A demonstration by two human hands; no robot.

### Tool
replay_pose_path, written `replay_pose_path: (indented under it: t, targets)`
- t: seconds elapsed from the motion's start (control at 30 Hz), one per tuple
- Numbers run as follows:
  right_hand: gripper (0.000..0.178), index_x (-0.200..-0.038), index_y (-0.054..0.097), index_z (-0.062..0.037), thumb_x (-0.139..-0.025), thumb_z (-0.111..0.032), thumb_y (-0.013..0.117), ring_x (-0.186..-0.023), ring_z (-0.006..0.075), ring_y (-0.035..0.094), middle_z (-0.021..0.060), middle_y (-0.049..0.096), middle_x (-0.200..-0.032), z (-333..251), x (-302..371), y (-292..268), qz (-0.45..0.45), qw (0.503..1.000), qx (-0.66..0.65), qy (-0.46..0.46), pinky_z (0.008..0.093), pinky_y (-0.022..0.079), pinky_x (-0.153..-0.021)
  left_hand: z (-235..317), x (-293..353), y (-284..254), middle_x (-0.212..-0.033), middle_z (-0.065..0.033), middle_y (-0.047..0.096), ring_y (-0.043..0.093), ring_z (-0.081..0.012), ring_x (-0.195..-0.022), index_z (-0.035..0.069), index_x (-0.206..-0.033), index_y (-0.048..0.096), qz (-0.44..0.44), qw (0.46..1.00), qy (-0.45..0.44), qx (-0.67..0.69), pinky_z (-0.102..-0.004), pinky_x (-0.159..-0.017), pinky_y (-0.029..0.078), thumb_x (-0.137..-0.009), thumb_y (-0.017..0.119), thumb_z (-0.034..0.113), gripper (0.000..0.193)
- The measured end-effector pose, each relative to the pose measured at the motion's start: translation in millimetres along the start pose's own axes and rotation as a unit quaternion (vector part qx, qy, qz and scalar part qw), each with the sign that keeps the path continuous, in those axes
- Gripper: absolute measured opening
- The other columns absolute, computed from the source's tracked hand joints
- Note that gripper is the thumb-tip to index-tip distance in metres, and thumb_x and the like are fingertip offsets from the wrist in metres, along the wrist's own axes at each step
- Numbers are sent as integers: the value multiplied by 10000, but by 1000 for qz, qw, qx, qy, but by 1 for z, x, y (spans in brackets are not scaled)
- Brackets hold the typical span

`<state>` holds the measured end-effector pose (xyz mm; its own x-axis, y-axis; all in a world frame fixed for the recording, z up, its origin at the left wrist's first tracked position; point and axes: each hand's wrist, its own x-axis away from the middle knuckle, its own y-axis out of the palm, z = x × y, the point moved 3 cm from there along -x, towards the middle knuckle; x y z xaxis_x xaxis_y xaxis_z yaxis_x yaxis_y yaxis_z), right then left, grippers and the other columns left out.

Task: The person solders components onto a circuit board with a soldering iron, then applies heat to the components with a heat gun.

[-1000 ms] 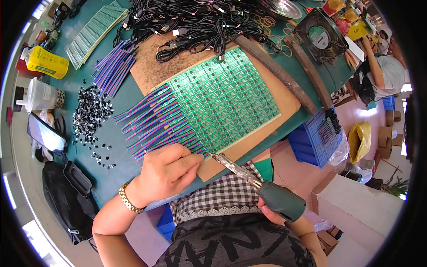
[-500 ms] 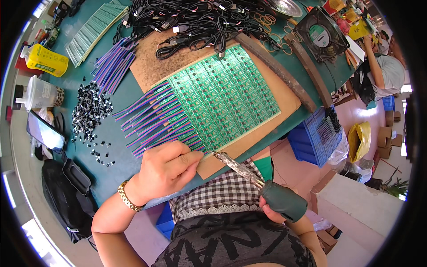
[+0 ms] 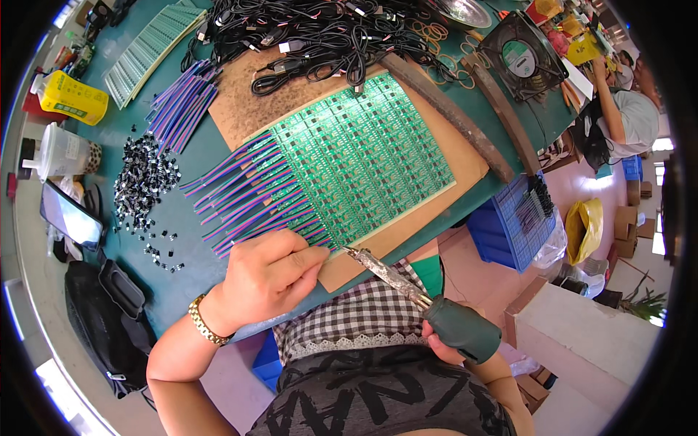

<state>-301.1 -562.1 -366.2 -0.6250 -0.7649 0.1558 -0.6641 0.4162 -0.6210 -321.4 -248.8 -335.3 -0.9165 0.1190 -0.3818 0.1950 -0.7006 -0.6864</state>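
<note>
Green-topped workbench (image 3: 182,291) sweeping right across, pale grey ledge (image 3: 45,283) running down its left, white window light (image 3: 62,389) flaring at the rim; and over on the right, pink floor (image 3: 476,270) stretching back past a chunky white-topped block (image 3: 574,330).

On my feed, the circuit panel (image 3: 367,160) looks glossy, speckled with bright metal. Left of it, I see ribbon wires (image 3: 256,195) in smooth plastic sheathing. Below it, the soldering iron (image 3: 407,289) shows a rough, mottled metal barrel and a matt handle. Under it, I find a dull board (image 3: 251,87), stained beyond the panel's far edge. Above it, I see shiny plastic cables (image 3: 356,43); below it, checked cloth (image 3: 360,312) with lace.
</note>
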Motion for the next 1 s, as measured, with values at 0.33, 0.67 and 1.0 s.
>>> replay_pose_path:
  t: [0.33,0.67,1.0]
  targets:
    - [255,-909,677,-138,-660,-165,726,-639,245,627,36,648,-784,-5,-5,-5,-6,999,-38,32,355,501,-555,0,0,0,-731,-39,568,580,-188,-576,35,-897,691,-8,1000,8,0,-309,-471,470,-683,730,-3,220]
    - [147,-830,659,-113,-683,-114,670,-588,232,626,32,648,-710,-13,-10,-15,46,998,-36,-2,322,516,-543,1,1,1,-741,-46,575,584,-198,-588,27,-909,679,-8,1000,12,5,-318,-483,477,-675,727,1,241]
    - [147,-868,618,-69,-723,-51,630,-593,231,606,50,623,-709,-12,-18,-12,30,992,-122,-10,322,499,-557,0,0,-1,-747,-36,596,588,-178,-583,59,-900,690,-12,1000,18,-9,-302,-479,481,-681,726,-20,235]
